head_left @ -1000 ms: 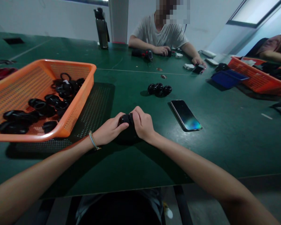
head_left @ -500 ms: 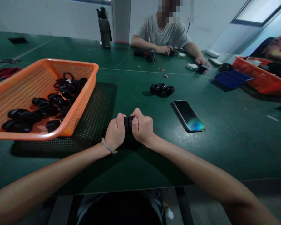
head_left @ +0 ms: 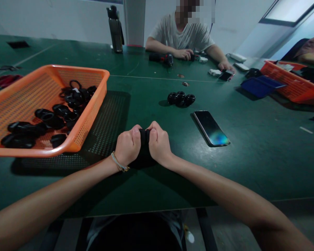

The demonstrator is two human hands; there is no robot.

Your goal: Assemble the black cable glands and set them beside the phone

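Between my two fists, above the front part of the green table, is a black ribbed plastic fitting. My left hand is closed round its left end, with the thumb lying along the top. Round the right end my right hand is wrapped the same way. Only a short middle stretch of the fitting shows; the fingers cover the rest. A small cluster of similar glossy black fittings stands farther back on the table.
At the left, an orange mesh basket holds several black fittings. A phone lies to the right. Farther back are a dark bottle, a power drill, a blue tray and another orange basket. A co-worker sits opposite, handling small parts.
My fists have turned slightly about the fitting, and my left hand has shifted a little to the left. Both still grip it.
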